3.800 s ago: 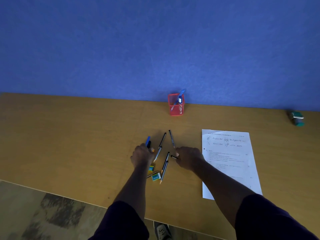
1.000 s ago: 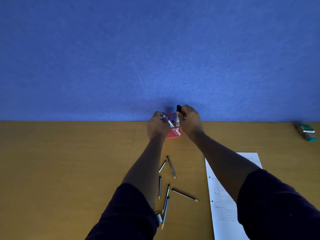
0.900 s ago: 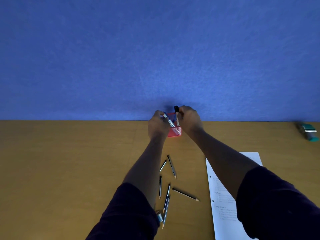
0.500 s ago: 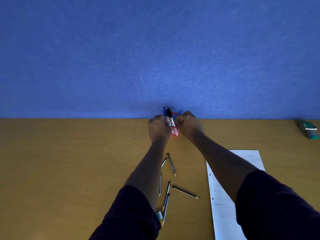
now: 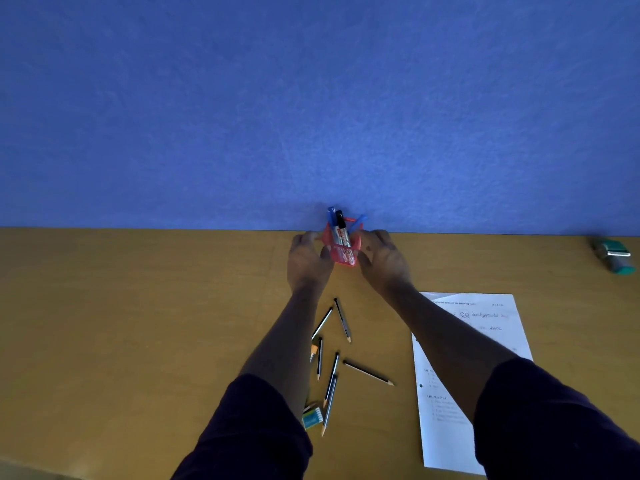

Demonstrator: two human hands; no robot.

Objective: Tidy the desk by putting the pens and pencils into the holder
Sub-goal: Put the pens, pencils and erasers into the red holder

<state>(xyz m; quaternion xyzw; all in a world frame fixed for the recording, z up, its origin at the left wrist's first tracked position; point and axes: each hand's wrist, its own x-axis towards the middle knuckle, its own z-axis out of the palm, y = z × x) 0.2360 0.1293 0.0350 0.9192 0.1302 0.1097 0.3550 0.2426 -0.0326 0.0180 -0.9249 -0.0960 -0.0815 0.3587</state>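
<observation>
Wood-toned desk [image 5: 138, 323] runs beneath a blue wall [image 5: 311, 98]. Left hand [image 5: 308, 258] sits just left of the holder [image 5: 343, 251], fingers loosely spread and gripping nothing; whether the thumb touches the mesh cannot be determined. The holder, a red mesh cup at the back edge of the desk against the wall, contains several markers [image 5: 337, 225] standing tilted. Right hand [image 5: 381, 258] sits just right of the holder, likewise relaxed and empty.

Loose pencils [image 5: 330, 382] lie scattered nearer the person, between the forearms, with one pencil [image 5: 369, 373] lying apart toward the sheet of paper [image 5: 485, 323]. A small teal eraser [image 5: 311, 418] lies beside the nearest pencil. A teal object [image 5: 614, 256] rests at the far right.

Handling: pencils are judged light, stiff and thin; pinch each at mid-shaft and insert end first. The mesh cup is judged light and liable to tip; steady it during insertion.

Visibility: the left forearm covers parts of some pencils. An orange item [image 5: 313, 349] beside the forearm is not identifiable. The teal object is blurred. The exact marker count is unclear.
</observation>
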